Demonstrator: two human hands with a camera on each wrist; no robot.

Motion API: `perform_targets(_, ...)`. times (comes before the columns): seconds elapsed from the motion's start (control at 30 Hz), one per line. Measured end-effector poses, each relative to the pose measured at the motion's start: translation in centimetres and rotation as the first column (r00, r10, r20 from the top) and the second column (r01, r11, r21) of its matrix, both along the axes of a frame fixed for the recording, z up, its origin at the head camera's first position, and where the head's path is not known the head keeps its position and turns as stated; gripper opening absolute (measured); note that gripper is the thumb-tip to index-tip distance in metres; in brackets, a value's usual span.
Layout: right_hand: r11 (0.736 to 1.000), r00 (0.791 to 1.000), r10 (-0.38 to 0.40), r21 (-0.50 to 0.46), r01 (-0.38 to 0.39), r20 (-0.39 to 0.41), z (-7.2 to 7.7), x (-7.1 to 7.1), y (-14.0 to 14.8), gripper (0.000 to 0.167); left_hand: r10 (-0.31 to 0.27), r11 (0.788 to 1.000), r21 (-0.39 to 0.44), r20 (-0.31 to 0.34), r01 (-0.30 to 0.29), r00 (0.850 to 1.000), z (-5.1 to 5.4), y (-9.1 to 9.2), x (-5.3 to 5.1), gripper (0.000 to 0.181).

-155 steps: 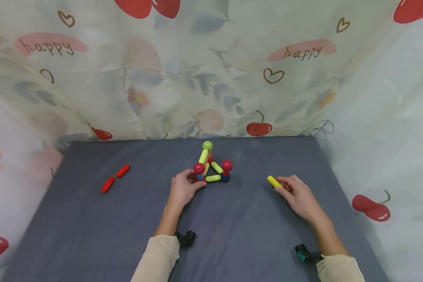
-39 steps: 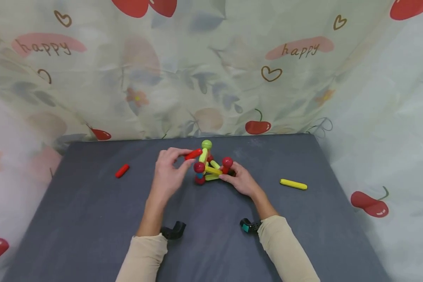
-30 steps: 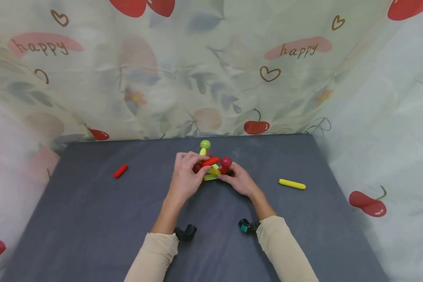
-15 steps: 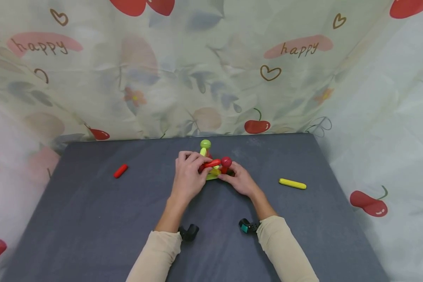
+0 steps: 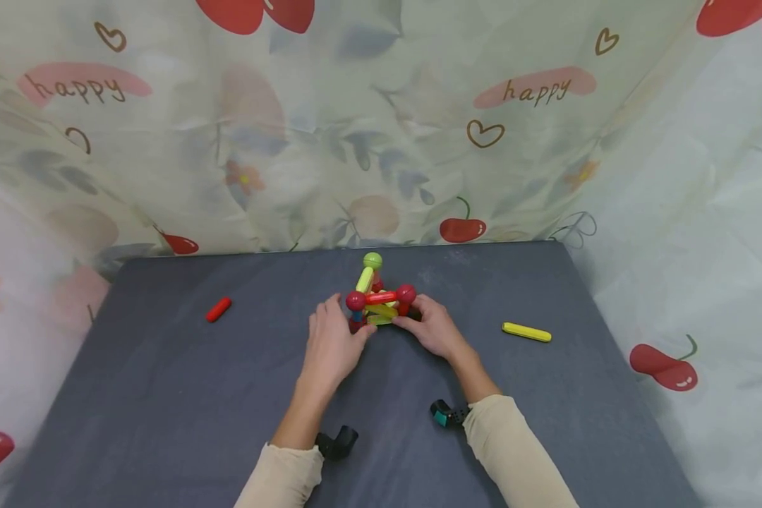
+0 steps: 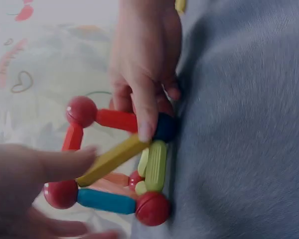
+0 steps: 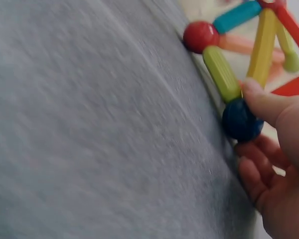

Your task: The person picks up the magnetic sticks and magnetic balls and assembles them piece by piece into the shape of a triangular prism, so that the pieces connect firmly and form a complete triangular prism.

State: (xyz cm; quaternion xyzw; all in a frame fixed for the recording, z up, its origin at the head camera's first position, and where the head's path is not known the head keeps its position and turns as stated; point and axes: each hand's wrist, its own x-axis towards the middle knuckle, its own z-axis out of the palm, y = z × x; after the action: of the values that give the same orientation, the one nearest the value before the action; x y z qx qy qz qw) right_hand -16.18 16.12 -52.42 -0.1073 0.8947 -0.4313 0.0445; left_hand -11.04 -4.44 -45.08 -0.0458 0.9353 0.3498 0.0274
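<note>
A small frame of toy magnetic rods and balls stands at the table's centre back, topped by a light-green ball [image 5: 372, 260]. Its red rod [image 5: 381, 298] bridges two upper red balls. Below that, a yellow rod [image 6: 114, 159] slants down to a dark blue ball [image 7: 242, 120]. My right hand [image 5: 437, 328] grips this lower corner, thumb pressing the yellow rod's end and fingers under the ball. Around the left corner, by the blue rod [image 6: 107, 200], my left hand [image 5: 330, 342] lies with fingers loosely extended; it is blurred in the left wrist view, and its contact is unclear.
One loose red rod [image 5: 219, 309] lies on the dark grey tablecloth [image 5: 165, 409] at left. A loose yellow rod [image 5: 527, 332] lies to the right. A patterned curtain [image 5: 330, 141] hangs right behind the table's back edge.
The yellow rod from my right hand now sits slanted in the frame. My left hand has brought one red rod from the left, set it across the top balls, released it and lowered.
</note>
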Motion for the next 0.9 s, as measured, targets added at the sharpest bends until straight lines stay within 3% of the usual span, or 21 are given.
perform_targets(0.07, 0.999, 0.999, -0.033, 0.034, 0.033, -0.003, 0.4, 0.4, -0.4, 0.032, -0.017, 1.000, 0.016, 0.129, 0.015, 0.992, -0.1, 0.0, 0.5, 0.089)
perform_targets(0.17, 0.994, 0.999, -0.045, 0.098, 0.045, -0.004, 0.8, 1.1, -1.1, 0.028, -0.069, 0.997, 0.042, 0.181, 0.062, 0.981, -0.7, -0.1, 0.4, 0.096)
perform_targets(0.3, 0.979, 0.997, 0.064, 0.194, -0.055, -0.039, 1.3, 2.0, -1.7, 0.024, -0.106, 0.994, 0.055, 0.137, 0.100, 0.985, -1.9, -0.5, -0.4, 0.112)
perform_targets(0.47, 0.917, 0.949, 0.310, 0.285, -0.280, -0.064, 1.7, 3.2, -1.2, 0.039, -0.132, 0.990, 0.061, 0.066, 0.128, 0.989, -3.7, -1.2, -1.5, 0.124)
perform_targets(0.57, 0.907, 0.938, 0.347, 0.265, -0.328, -0.023, 2.2, 3.8, 0.1, 0.047, -0.135, 0.990, 0.048, 0.024, 0.134, 0.991, -4.4, -1.5, -2.0, 0.121)
perform_targets(0.63, 0.926, 0.952, 0.304, 0.246, -0.288, -0.029, 2.5, 4.0, 1.5, 0.046, -0.131, 0.991, 0.039, 0.010, 0.131, 0.991, -4.7, -1.7, -2.2, 0.115)
perform_targets(0.77, 0.963, 0.983, 0.153, 0.238, -0.125, -0.105, 2.9, 4.1, 5.3, 0.042, -0.076, 0.997, 0.027, -0.002, 0.076, 0.997, -4.7, -2.0, -2.4, 0.092)
perform_targets(0.9, 0.960, 0.990, 0.025, 0.279, 0.016, -0.142, 3.0, 4.4, 10.0, 0.042, 0.025, 0.999, 0.029, -0.039, -0.024, 0.999, -4.8, -2.6, -2.5, 0.061)
